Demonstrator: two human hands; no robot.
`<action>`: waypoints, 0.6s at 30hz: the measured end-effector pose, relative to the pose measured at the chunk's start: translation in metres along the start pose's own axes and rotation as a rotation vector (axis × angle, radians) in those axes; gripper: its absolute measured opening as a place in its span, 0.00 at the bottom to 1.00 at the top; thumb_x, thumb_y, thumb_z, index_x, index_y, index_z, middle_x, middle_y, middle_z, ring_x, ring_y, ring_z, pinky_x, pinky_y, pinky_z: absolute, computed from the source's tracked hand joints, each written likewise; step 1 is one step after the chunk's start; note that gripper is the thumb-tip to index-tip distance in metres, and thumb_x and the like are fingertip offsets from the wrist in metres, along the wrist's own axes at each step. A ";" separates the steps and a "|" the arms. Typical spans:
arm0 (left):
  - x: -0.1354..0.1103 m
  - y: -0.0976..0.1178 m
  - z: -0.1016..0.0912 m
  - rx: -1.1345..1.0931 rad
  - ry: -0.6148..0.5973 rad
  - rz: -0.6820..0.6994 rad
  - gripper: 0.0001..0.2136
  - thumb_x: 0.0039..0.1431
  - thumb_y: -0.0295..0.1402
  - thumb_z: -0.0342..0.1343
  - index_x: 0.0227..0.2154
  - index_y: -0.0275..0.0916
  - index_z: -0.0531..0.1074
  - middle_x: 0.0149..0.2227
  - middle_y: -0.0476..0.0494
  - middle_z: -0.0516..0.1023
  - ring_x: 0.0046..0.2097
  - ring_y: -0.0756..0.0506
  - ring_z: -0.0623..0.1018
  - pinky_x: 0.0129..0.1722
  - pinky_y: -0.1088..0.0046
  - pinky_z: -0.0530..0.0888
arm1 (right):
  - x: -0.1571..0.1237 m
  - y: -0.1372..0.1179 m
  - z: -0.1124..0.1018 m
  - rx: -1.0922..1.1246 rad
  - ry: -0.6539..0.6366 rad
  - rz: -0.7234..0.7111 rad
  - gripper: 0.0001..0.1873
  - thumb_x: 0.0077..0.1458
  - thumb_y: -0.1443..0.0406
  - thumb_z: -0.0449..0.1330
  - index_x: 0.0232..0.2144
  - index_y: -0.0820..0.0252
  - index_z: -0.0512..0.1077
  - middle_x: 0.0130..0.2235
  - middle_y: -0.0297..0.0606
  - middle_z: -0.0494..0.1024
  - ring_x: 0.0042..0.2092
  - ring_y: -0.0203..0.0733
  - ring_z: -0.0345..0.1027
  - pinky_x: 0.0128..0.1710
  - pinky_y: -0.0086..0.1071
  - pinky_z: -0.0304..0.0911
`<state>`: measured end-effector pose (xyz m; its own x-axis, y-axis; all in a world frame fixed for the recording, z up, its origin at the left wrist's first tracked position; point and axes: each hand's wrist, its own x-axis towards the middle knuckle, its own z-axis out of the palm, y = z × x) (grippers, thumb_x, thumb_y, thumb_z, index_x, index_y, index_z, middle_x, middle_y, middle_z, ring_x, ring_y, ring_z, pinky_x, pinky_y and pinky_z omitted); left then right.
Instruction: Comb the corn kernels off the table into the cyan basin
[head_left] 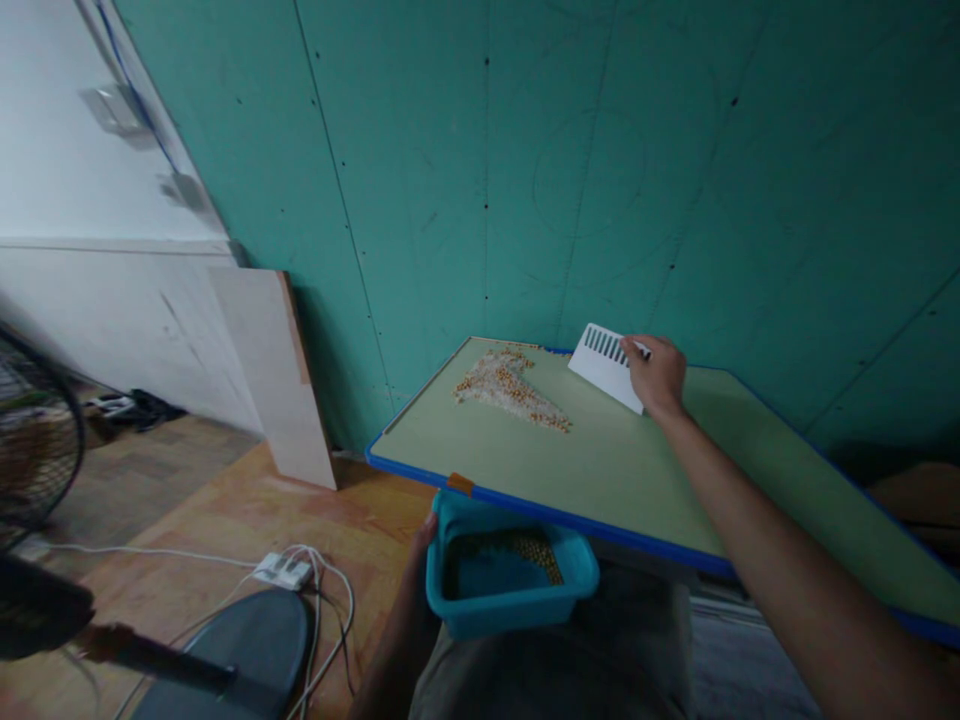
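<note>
My right hand (660, 375) is closed on the slotted end of a flat white plastic scraper (606, 372), whose long edge rests on or just above the tabletop. To the left of it lies a spread pile of pale grains mixed with yellow-brown beans (510, 388). At the near table edge, my left hand (426, 545) grips the left side of a teal plastic tub (517, 612). Inside that tub, beans (536, 550) are gathered toward the right; most of my left fingers are hidden behind its wall.
The pale green table (600, 480) has a blue edge, with an orange-brown piece (460, 484) on its front rim. A green wall (525, 180) stands behind. On the left are a leaning board (274, 370), a power strip (283, 571) with cables, and a fan (37, 440).
</note>
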<state>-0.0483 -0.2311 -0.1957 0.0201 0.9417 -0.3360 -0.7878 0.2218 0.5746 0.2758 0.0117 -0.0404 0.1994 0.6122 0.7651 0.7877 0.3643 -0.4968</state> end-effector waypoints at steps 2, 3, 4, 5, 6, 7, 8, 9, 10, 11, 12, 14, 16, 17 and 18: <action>-0.006 -0.001 0.005 0.010 -0.010 0.022 0.21 0.60 0.43 0.61 0.51 0.37 0.77 0.42 0.39 0.87 0.48 0.35 0.84 0.58 0.59 0.74 | -0.004 -0.009 0.003 0.052 -0.079 -0.036 0.20 0.61 0.54 0.56 0.40 0.63 0.81 0.40 0.51 0.82 0.41 0.52 0.74 0.44 0.41 0.64; -0.008 -0.002 0.006 0.009 -0.013 0.033 0.20 0.59 0.43 0.61 0.49 0.36 0.78 0.42 0.39 0.87 0.48 0.35 0.84 0.58 0.59 0.74 | -0.006 -0.014 0.005 0.067 -0.111 -0.045 0.20 0.61 0.54 0.56 0.40 0.63 0.80 0.40 0.50 0.82 0.40 0.51 0.75 0.43 0.40 0.65; -0.010 -0.002 0.008 0.000 -0.020 0.036 0.19 0.59 0.42 0.61 0.49 0.36 0.78 0.41 0.39 0.87 0.48 0.35 0.84 0.58 0.59 0.74 | -0.009 -0.019 0.006 0.075 -0.138 -0.049 0.20 0.61 0.54 0.56 0.41 0.62 0.80 0.39 0.50 0.83 0.39 0.51 0.75 0.42 0.40 0.65; -0.011 -0.002 0.008 -0.015 -0.040 0.029 0.20 0.60 0.42 0.61 0.51 0.36 0.78 0.42 0.39 0.87 0.49 0.35 0.84 0.59 0.58 0.73 | -0.011 -0.023 0.008 0.075 -0.160 -0.055 0.19 0.61 0.55 0.56 0.42 0.62 0.80 0.39 0.50 0.83 0.39 0.51 0.75 0.41 0.40 0.65; -0.011 -0.002 0.009 -0.032 -0.065 0.010 0.21 0.60 0.42 0.60 0.53 0.36 0.76 0.42 0.38 0.87 0.50 0.34 0.83 0.60 0.57 0.72 | -0.013 -0.027 0.008 0.065 -0.181 -0.066 0.19 0.61 0.57 0.56 0.44 0.62 0.79 0.39 0.50 0.83 0.39 0.52 0.76 0.41 0.40 0.66; -0.010 -0.002 0.009 -0.046 -0.091 -0.013 0.23 0.61 0.42 0.59 0.55 0.35 0.75 0.43 0.38 0.87 0.51 0.34 0.83 0.61 0.56 0.71 | -0.014 -0.031 0.009 0.049 -0.203 -0.085 0.18 0.60 0.59 0.56 0.46 0.62 0.78 0.40 0.50 0.83 0.39 0.52 0.76 0.42 0.40 0.66; -0.009 -0.001 0.010 -0.054 -0.105 -0.038 0.25 0.61 0.42 0.59 0.57 0.34 0.73 0.43 0.37 0.87 0.52 0.33 0.82 0.62 0.55 0.70 | -0.016 -0.033 0.010 0.030 -0.222 -0.107 0.18 0.59 0.62 0.56 0.48 0.61 0.77 0.41 0.50 0.83 0.40 0.53 0.76 0.43 0.41 0.66; -0.009 -0.001 0.011 -0.056 -0.101 -0.057 0.26 0.61 0.43 0.58 0.59 0.34 0.72 0.42 0.37 0.87 0.52 0.33 0.82 0.62 0.55 0.70 | -0.017 -0.035 0.011 0.011 -0.234 -0.128 0.19 0.58 0.64 0.57 0.49 0.61 0.76 0.42 0.50 0.83 0.42 0.54 0.76 0.44 0.42 0.66; -0.008 0.000 0.013 -0.049 -0.081 -0.065 0.27 0.61 0.43 0.58 0.60 0.33 0.71 0.42 0.37 0.87 0.51 0.33 0.82 0.62 0.54 0.70 | -0.017 -0.036 0.011 -0.004 -0.240 -0.145 0.20 0.57 0.65 0.57 0.51 0.61 0.76 0.43 0.50 0.83 0.43 0.54 0.76 0.44 0.43 0.66; -0.009 0.000 0.015 -0.037 -0.055 -0.062 0.28 0.62 0.44 0.58 0.61 0.33 0.69 0.42 0.37 0.87 0.51 0.33 0.83 0.62 0.54 0.70 | -0.017 -0.037 0.013 -0.013 -0.238 -0.156 0.20 0.56 0.66 0.57 0.51 0.60 0.75 0.44 0.50 0.82 0.43 0.55 0.76 0.45 0.43 0.66; -0.010 0.000 0.017 -0.021 -0.021 -0.056 0.29 0.62 0.44 0.57 0.62 0.33 0.68 0.42 0.37 0.87 0.50 0.33 0.83 0.61 0.54 0.70 | -0.017 -0.037 0.014 -0.016 -0.231 -0.163 0.19 0.57 0.66 0.57 0.51 0.60 0.75 0.44 0.51 0.82 0.43 0.55 0.76 0.45 0.43 0.66; -0.014 0.000 0.023 0.018 0.045 -0.027 0.30 0.62 0.45 0.57 0.63 0.33 0.66 0.43 0.37 0.87 0.50 0.33 0.83 0.61 0.54 0.70 | -0.017 -0.036 0.018 -0.021 -0.212 -0.170 0.18 0.59 0.64 0.56 0.50 0.60 0.75 0.44 0.52 0.82 0.42 0.55 0.75 0.43 0.43 0.66; -0.021 -0.001 0.029 0.043 0.127 -0.048 0.30 0.63 0.45 0.56 0.64 0.34 0.66 0.43 0.37 0.87 0.50 0.34 0.83 0.62 0.55 0.70 | -0.017 -0.035 0.024 -0.023 -0.205 -0.178 0.17 0.60 0.63 0.56 0.49 0.60 0.75 0.43 0.52 0.82 0.41 0.54 0.75 0.41 0.42 0.66; -0.024 -0.001 0.031 0.040 0.100 -0.048 0.30 0.63 0.46 0.56 0.64 0.35 0.65 0.45 0.38 0.87 0.52 0.35 0.82 0.63 0.55 0.69 | -0.017 -0.034 0.027 -0.016 -0.205 -0.178 0.16 0.60 0.62 0.55 0.49 0.59 0.75 0.43 0.52 0.82 0.40 0.54 0.75 0.41 0.41 0.65; -0.028 -0.001 0.034 0.035 0.063 -0.053 0.31 0.63 0.46 0.56 0.64 0.35 0.65 0.46 0.38 0.86 0.54 0.35 0.81 0.64 0.56 0.68 | -0.017 -0.034 0.029 -0.004 -0.207 -0.176 0.16 0.61 0.62 0.55 0.48 0.59 0.75 0.42 0.52 0.82 0.40 0.53 0.75 0.40 0.41 0.65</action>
<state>-0.0271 -0.2491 -0.1616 0.0221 0.9109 -0.4121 -0.7645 0.2810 0.5802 0.2285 0.0098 -0.0482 -0.0641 0.6701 0.7395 0.8019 0.4757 -0.3615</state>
